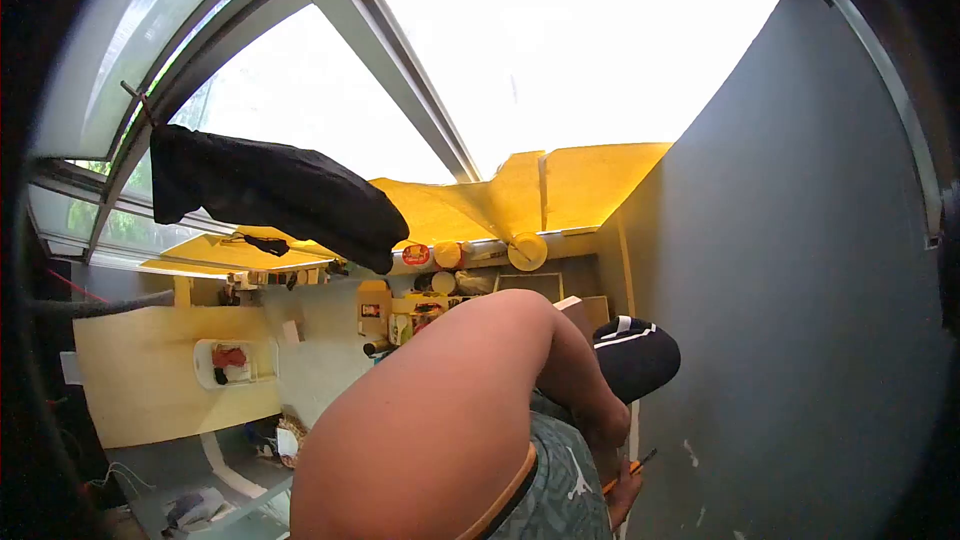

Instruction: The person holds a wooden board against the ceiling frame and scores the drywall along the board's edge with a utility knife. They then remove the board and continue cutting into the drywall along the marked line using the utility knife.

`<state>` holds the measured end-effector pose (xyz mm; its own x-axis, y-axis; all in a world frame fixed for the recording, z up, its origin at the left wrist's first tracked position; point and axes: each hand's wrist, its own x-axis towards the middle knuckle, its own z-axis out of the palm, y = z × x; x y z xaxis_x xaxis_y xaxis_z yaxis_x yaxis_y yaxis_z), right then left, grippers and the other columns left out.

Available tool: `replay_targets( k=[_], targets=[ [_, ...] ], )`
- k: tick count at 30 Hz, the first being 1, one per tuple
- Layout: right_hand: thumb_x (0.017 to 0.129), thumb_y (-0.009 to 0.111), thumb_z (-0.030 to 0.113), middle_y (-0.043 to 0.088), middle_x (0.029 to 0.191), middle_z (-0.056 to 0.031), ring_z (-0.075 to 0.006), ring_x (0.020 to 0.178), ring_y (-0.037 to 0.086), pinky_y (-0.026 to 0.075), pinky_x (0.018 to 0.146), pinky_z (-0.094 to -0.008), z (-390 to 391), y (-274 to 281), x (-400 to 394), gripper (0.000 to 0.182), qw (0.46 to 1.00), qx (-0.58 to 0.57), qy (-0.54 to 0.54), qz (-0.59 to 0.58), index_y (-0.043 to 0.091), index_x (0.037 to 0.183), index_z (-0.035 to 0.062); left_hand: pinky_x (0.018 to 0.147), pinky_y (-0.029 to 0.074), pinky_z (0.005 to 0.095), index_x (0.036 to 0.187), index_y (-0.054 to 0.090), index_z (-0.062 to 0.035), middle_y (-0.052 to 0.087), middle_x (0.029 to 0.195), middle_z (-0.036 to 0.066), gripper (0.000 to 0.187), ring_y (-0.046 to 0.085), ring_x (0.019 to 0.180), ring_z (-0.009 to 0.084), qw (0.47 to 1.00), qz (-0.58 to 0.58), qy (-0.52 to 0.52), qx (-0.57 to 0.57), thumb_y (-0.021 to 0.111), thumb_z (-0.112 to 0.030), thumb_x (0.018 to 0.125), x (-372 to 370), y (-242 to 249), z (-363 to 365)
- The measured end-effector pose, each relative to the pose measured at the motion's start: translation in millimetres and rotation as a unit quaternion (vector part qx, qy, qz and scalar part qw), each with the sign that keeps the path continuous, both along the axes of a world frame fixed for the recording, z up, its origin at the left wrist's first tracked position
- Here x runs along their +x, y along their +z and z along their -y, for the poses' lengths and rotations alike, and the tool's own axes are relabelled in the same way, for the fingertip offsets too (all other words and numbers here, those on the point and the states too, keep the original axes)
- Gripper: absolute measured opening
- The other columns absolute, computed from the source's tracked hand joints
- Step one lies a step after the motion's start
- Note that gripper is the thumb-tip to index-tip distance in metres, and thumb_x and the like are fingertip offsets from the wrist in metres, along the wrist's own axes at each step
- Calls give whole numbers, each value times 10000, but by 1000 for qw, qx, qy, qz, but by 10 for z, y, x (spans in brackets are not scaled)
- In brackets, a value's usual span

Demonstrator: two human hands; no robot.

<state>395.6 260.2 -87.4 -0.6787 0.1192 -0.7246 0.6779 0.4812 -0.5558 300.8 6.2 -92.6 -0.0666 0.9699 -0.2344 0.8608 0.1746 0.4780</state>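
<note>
I see another person's bare back (440, 420) and capped head (635, 355) filling the lower middle, bent low against the grey wall (800, 290) and blocking most of what lies beyond; their hand (622, 485) grasps an orange pencil (630, 467) close to that wall. My own two hands are out of sight. Behind, a black cloth (270, 190) hangs under the skylight, yellow tubs (527, 251) sit on a cluttered shelf, and a white tray (232, 362) holds something red and dark.
</note>
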Motion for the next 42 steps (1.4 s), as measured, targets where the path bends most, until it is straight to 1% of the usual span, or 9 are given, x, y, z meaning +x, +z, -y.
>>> replay_targets(
  k=[5, 9, 15, 20, 22, 26, 34, 39, 42],
  targets=[
    [944, 724, 395, 647, 947, -101, -192, 773, 630, 523, 701, -366, -49, 103, -67, 445, 998, 50, -36, 7, 560, 1047, -6, 871, 527, 447, 1053, 715, -41, 712, 1037, 197, 301, 676, 1006, 391, 994, -3, -107, 28, 730, -263, 850, -42, -193, -226],
    [935, 729, 387, 646, 924, -91, -192, 745, 624, 516, 673, -374, -49, 116, -64, 437, 995, -56, -76, 2, 565, 1020, -9, 851, 521, 448, 1026, 714, -50, 702, 1005, 199, 293, 665, 982, 395, 993, 70, -4, 98, 748, -262, 827, -13, 19, 4],
    [954, 717, 374, 637, 854, -72, -179, 726, 610, 497, 655, -369, -234, -67, 91, 395, 999, 16, -26, 16, 581, 939, 3, 821, 511, 449, 985, 711, -64, 687, 958, 201, 283, 649, 945, 401, 959, 178, 30, 220, 775, -262, 793, -137, 442, 522],
    [892, 772, 506, 670, 835, -96, -196, 700, 594, 488, 633, -377, -163, 3, 199, 545, 996, -47, -70, 9, 632, 882, -21, 867, 548, 459, 978, 734, -39, 703, 1044, 243, 396, 663, 977, 426, 956, 130, -74, 253, 732, -408, 833, -136, -198, 131],
    [890, 768, 521, 669, 834, -101, -199, 699, 595, 489, 635, -382, -200, -35, 250, 560, 998, -15, -50, 16, 631, 882, -22, 800, 497, 458, 872, 693, -42, 662, 917, 230, 221, 621, 916, 429, 944, 106, -124, 286, 784, -210, 762, -117, -299, 34],
    [885, 759, 552, 667, 830, -111, -205, 697, 598, 490, 638, -392, -271, -105, 295, 590, 1000, 13, -27, 8, 630, 883, -24, 809, 508, 449, 872, 690, -34, 686, 946, 216, 248, 653, 942, 404, 974, 117, 5, 192, 800, -222, 753, 5, -231, 34],
    [914, 723, 534, 659, 830, -103, -205, 719, 617, 503, 656, -388, -287, -4, 337, 562, 994, 68, 65, 48, 627, 912, -20, 809, 534, 440, 978, 696, -44, 714, 972, 170, 365, 682, 938, 369, 983, 137, -31, 119, 835, -258, 716, 79, 19, 188],
    [941, 688, 531, 676, 820, -91, -223, 774, 676, 523, 683, -380, 218, 805, 290, 550, 989, 133, 50, 33, 661, 986, -16, 809, 551, 434, 1043, 699, -50, 732, 989, 142, 447, 701, 935, 346, 992, 120, -44, 15, 857, -280, 694, -171, 689, 282],
    [954, 666, 533, 703, 850, -107, -247, 805, 700, 535, 711, -394, 788, 1586, 102, 538, 970, 213, 41, -108, 693, 1039, 2, 807, 563, 446, 1095, 705, -69, 742, 1007, 117, 499, 711, 929, 319, 994, 9, -102, 39, 875, -299, 686, -488, 912, 248]
  ],
)
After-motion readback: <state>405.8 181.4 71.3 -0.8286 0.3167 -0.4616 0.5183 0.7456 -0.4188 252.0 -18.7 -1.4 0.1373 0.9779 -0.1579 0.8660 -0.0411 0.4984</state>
